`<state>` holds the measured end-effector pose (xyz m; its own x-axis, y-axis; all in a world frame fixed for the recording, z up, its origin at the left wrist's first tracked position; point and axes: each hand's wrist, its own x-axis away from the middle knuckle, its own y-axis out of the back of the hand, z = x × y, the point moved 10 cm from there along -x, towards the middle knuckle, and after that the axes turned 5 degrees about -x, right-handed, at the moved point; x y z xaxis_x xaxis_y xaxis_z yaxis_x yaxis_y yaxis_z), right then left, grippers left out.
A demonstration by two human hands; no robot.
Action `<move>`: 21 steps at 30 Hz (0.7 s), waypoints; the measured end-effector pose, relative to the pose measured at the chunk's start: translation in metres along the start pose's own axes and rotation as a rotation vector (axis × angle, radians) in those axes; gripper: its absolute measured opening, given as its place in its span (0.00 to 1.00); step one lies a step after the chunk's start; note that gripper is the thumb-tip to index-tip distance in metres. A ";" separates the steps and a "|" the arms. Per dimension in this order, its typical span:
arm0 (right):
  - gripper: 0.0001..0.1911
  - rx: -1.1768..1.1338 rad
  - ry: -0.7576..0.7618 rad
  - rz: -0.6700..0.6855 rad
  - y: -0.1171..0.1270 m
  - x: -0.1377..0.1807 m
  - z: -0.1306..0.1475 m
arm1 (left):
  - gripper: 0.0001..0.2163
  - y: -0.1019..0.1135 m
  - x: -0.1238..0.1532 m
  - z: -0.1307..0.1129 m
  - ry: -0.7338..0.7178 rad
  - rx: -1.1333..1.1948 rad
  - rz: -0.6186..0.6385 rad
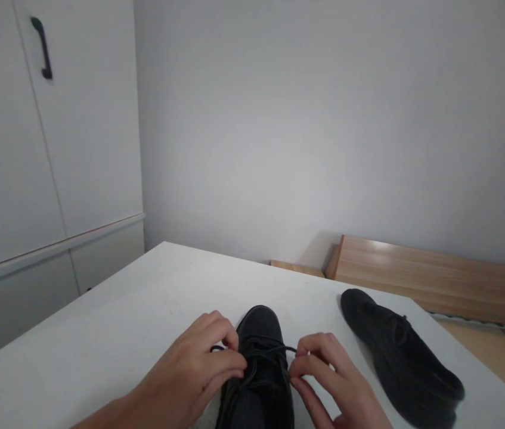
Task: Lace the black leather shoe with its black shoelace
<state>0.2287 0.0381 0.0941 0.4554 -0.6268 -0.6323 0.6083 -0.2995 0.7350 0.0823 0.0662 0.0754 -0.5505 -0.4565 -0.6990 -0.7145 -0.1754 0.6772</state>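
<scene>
A black lace-up shoe (260, 325) sits on the white table, its toe pointing away from me and its opening toward me. On its left side, my left hand (205, 360) is closed, with a black shoelace pinched between thumb and fingers. My right hand (330, 375) is on the other side, its fingertips closed on a shoelace (288, 348) that stretches out from the eyelets. Laces cross loosely over the tongue between the two hands. The heel of this shoe runs out of the bottom of the view.
A second black shoe (402, 357) lies at the right of the white table (113, 333), tilted so its laces show. Beyond the table's far right edge is a wooden headboard-like panel (413, 271). A white cabinet (95, 131) with a dark handle (43, 47) stands at the left.
</scene>
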 end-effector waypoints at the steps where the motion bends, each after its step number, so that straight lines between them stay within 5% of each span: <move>1: 0.11 -0.026 -0.013 0.010 -0.001 0.000 -0.001 | 0.14 0.001 -0.001 -0.001 -0.007 -0.006 -0.005; 4: 0.11 -0.089 -0.056 0.046 -0.007 0.001 -0.006 | 0.16 0.008 -0.004 -0.006 -0.035 -0.042 -0.044; 12: 0.11 -0.152 -0.108 0.092 -0.014 0.005 -0.008 | 0.11 -0.002 -0.006 -0.021 -0.081 -0.045 0.099; 21: 0.22 0.207 -0.002 0.225 -0.035 0.007 0.008 | 0.17 -0.021 -0.005 -0.013 0.263 -0.117 0.406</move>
<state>0.2052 0.0388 0.0660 0.5625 -0.6954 -0.4472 0.3465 -0.2928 0.8912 0.1057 0.0609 0.0673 -0.6356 -0.7104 -0.3024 -0.4035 -0.0282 0.9145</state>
